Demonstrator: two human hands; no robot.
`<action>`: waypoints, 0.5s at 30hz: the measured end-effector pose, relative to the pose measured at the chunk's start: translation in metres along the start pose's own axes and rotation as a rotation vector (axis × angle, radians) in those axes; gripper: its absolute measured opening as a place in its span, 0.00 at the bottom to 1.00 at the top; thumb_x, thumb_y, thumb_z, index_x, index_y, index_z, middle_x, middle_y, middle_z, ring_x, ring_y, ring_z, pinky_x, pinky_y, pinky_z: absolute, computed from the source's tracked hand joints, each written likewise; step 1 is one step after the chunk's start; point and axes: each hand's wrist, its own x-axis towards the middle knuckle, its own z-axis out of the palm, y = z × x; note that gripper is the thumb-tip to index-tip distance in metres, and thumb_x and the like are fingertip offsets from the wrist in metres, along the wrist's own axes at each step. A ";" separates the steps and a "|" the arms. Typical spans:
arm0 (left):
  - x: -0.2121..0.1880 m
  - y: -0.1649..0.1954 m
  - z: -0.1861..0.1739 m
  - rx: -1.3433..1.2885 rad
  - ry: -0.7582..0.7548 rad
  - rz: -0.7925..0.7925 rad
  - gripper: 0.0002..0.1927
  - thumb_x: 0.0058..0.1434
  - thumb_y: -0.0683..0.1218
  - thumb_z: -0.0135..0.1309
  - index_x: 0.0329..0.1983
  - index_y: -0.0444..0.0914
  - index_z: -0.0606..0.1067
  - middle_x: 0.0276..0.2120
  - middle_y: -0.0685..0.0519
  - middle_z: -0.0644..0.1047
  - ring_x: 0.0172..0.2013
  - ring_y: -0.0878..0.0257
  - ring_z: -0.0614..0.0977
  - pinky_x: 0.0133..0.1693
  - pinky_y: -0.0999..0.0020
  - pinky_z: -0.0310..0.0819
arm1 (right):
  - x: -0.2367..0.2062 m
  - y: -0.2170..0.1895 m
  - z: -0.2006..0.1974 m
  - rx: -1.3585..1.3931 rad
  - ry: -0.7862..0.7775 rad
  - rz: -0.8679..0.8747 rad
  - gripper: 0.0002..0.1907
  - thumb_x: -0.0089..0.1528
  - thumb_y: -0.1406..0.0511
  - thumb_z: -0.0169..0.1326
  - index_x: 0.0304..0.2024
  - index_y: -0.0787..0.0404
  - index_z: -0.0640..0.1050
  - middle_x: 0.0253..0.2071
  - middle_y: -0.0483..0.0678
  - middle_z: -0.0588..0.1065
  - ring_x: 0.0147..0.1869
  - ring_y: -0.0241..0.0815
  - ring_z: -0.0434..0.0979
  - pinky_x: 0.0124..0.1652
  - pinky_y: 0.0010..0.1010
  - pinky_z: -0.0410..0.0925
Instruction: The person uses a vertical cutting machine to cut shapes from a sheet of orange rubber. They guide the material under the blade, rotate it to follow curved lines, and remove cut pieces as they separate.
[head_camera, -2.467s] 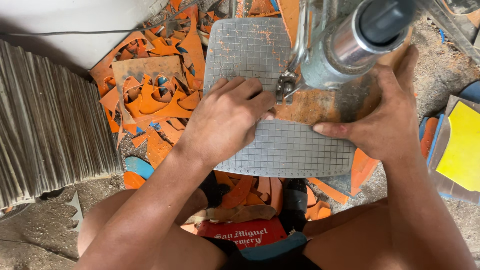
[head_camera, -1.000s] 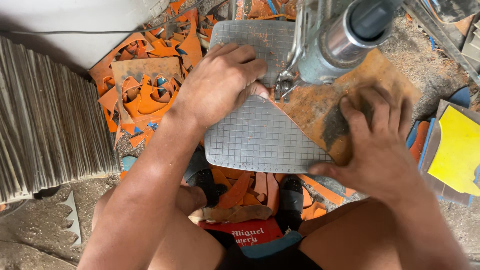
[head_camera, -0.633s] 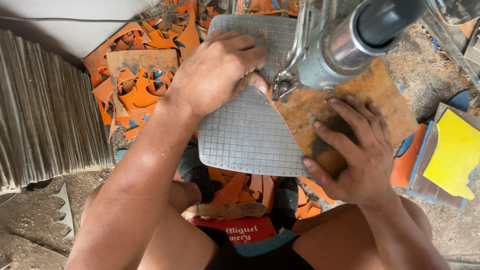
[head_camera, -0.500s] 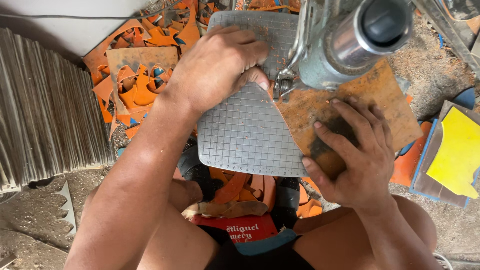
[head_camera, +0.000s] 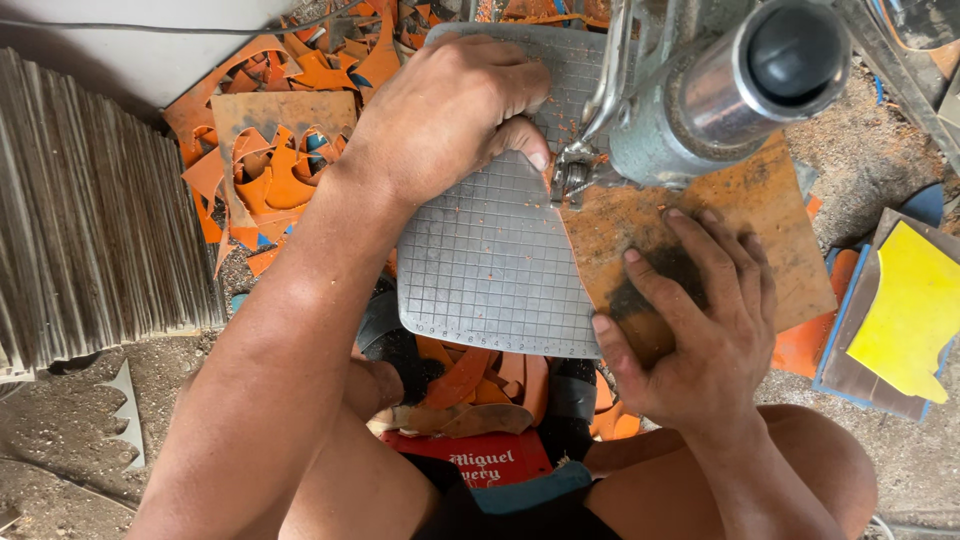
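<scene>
Nearest me: red printed cloth (head_camera: 470, 458) across the lap, between bare knees. Next out, my right hand (head_camera: 700, 335), fingers spread and flat, gripping nothing, pressing on the orange-brown work board (head_camera: 770, 235), I judge to steady it. Middle: grey gridded sheet (head_camera: 490, 275), lying flat on that board; long axis runs from me outward, rounded corner toward me, far end passing under the machine. My left hand (head_camera: 450, 110), fingers curled over the sheet's far part, thumb beside the blade (head_camera: 572, 180), apparently guiding the sheet into it. Above: grey metal machine (head_camera: 720, 90). Farthest left: orange offcuts (head_camera: 270, 150), stacked grey sheets (head_camera: 90, 210).
</scene>
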 end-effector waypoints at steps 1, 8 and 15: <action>0.001 -0.001 0.000 -0.013 0.007 0.010 0.22 0.55 0.55 0.69 0.38 0.34 0.77 0.36 0.47 0.79 0.43 0.44 0.81 0.43 0.49 0.74 | 0.000 -0.001 0.000 -0.005 0.004 0.002 0.23 0.61 0.52 0.60 0.52 0.58 0.80 0.68 0.58 0.69 0.74 0.64 0.67 0.72 0.61 0.57; 0.004 -0.005 0.004 -0.007 0.025 -0.009 0.22 0.54 0.56 0.70 0.40 0.34 0.78 0.37 0.47 0.80 0.43 0.44 0.82 0.43 0.50 0.75 | -0.002 -0.006 0.004 -0.023 0.020 0.032 0.24 0.62 0.50 0.59 0.53 0.57 0.81 0.68 0.58 0.69 0.73 0.64 0.67 0.72 0.61 0.57; 0.006 -0.008 0.006 -0.002 -0.003 -0.059 0.23 0.54 0.57 0.69 0.38 0.35 0.78 0.37 0.48 0.80 0.42 0.45 0.83 0.43 0.51 0.76 | -0.001 -0.008 0.006 -0.021 0.018 0.044 0.24 0.62 0.51 0.59 0.54 0.57 0.80 0.68 0.59 0.69 0.73 0.65 0.66 0.73 0.61 0.56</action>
